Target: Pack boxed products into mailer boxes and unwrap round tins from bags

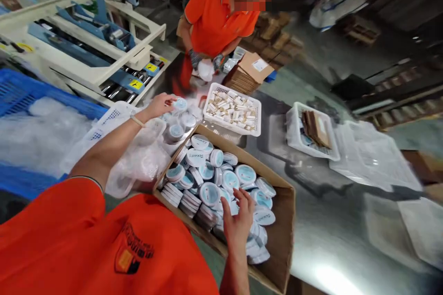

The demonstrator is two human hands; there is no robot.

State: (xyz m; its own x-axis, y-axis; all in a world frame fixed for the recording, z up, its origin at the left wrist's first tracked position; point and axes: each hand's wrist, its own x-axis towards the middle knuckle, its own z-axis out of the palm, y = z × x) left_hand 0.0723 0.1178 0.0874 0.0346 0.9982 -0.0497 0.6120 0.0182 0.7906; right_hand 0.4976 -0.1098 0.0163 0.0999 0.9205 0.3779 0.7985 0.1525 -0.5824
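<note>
A cardboard box (286, 239) in front of me holds many round, flat discs (246, 174) with white and pale blue labels. Over the discs on its near side is my right hand (238, 216), fingers apart and nothing held. My left hand (160, 105) reaches beyond the box to the left, its fingertips at a round blue-and-white disc (180, 104); the fingers are curled against its edge. Beneath that hand lie clear plastic packs (148, 156), some with discs such as the one (175, 132) beside the box.
Across the metal table (321, 212), a person in orange (214, 14) handles a white item with gloved hands. Nearby are a white basket (258, 117) of small packets, stacked cardboard (247, 73), another white basket (294, 136) and plastic trays (374, 152). A blue crate (20, 83) and conveyor (79, 64) stand left.
</note>
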